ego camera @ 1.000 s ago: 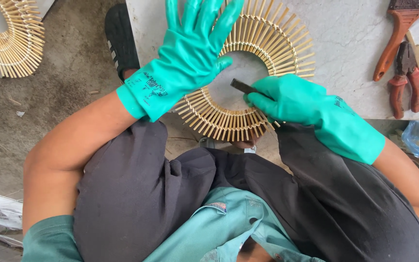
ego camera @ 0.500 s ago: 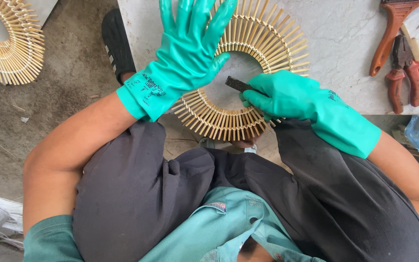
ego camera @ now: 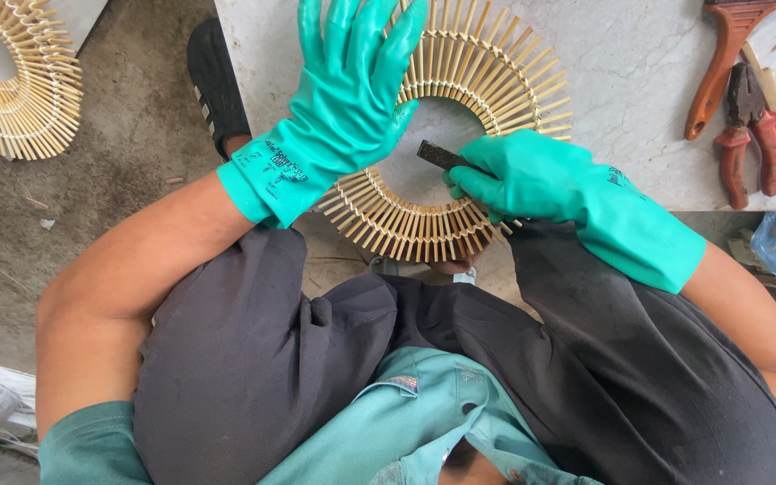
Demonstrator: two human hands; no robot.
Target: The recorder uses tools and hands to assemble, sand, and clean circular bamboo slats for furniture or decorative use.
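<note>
The bamboo ring (ego camera: 460, 135) lies on the bench (ego camera: 639, 81) edge. Left hand (ego camera: 352, 99), fingers spread flat, presses its left side; right hand (ego camera: 532, 175), grip closed around a dark flat tool (ego camera: 437, 155), works the ring's inner rim. Slats look assembled; finishing seems underway.

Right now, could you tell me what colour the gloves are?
Teal green, both the left glove and the right glove; clearest in the head view.
</note>
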